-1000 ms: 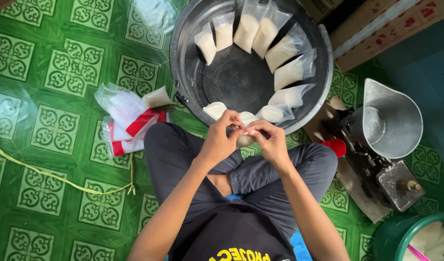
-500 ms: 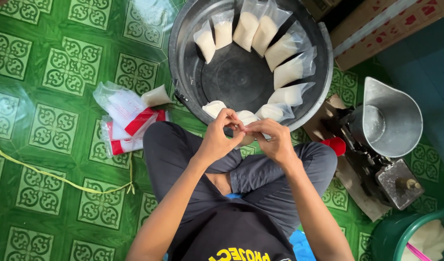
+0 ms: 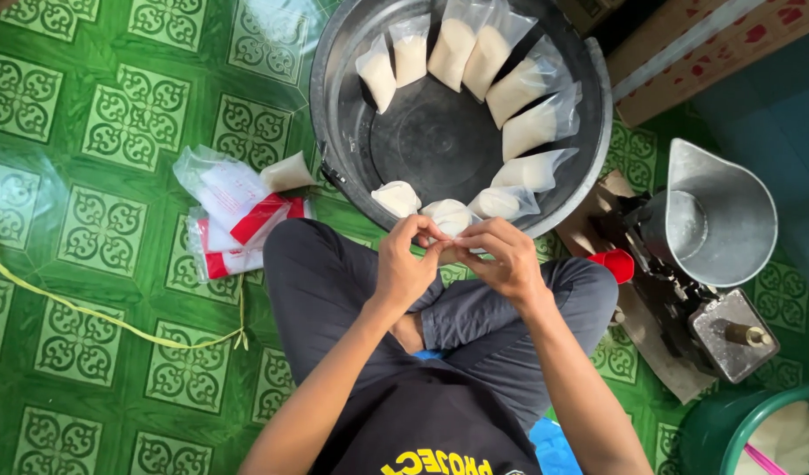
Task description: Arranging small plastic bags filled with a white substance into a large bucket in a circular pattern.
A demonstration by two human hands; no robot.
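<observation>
I sit cross-legged on a green patterned floor. My left hand [image 3: 406, 262] and my right hand [image 3: 502, 255] meet in front of me, both pinching the top of a small clear plastic bag [image 3: 449, 216] filled with white liquid. The bag rests at the near rim of a large dark metal basin [image 3: 439, 141]. Inside the basin, several filled white bags [image 3: 519, 88] lean around the wall.
A pile of empty clear bags with red bands [image 3: 237, 215] lies on the floor at left. A metal funnel machine [image 3: 712, 229] and a red cup [image 3: 612, 264] stand at right. A green bucket [image 3: 756, 431] is at bottom right; a yellow cord [image 3: 87, 312] crosses the floor.
My hands have shifted slightly toward the basin and closed tighter together on the bag's top. The rest stays still.
</observation>
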